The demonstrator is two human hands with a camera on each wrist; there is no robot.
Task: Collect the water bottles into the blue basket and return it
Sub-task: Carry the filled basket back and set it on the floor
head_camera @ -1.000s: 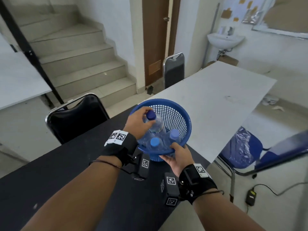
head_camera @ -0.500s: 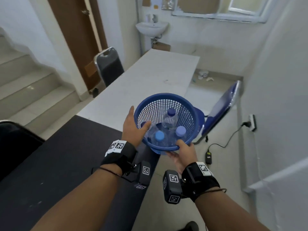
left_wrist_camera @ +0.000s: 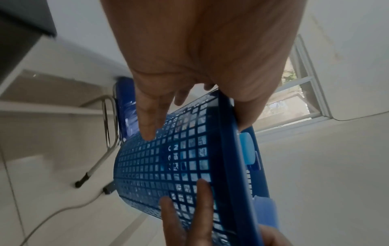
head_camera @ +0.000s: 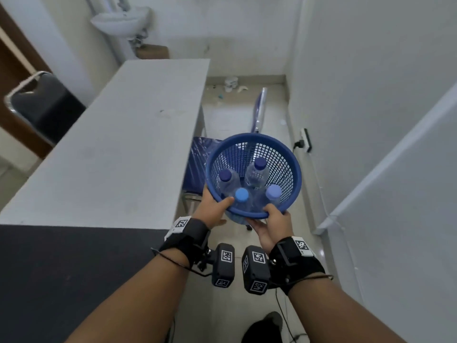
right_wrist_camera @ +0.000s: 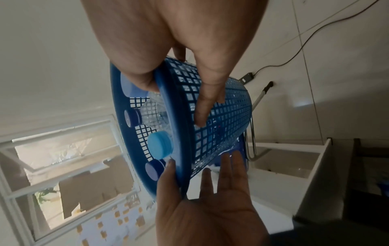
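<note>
I hold the blue mesh basket (head_camera: 282, 154) in the air with both hands, right of the white table and above the floor. Several clear water bottles stand inside it, among them one with a dark blue cap (head_camera: 260, 163) and one with a light blue cap (head_camera: 241, 195). My left hand (head_camera: 217, 206) grips the near left rim, thumb inside, fingers under the wall. My right hand (head_camera: 272, 216) grips the near right rim the same way. The left wrist view shows my left hand (left_wrist_camera: 195, 123) on the basket (left_wrist_camera: 168, 166). The right wrist view shows my right hand (right_wrist_camera: 172, 99) pinching the rim of the basket (right_wrist_camera: 227, 119).
A white table (head_camera: 118, 144) runs along the left, joined to a black table (head_camera: 74, 268) nearer me. A blue chair (head_camera: 195, 164) sits under the basket's far side. A wall with a socket (head_camera: 305, 142) closes the right. A black chair (head_camera: 37, 102) and a sink (head_camera: 121, 21) stand farther off.
The basket has left the table edge and moved right, out over the floor, as my view turned right. My left hand went from a bottle's neck to the basket's rim.
</note>
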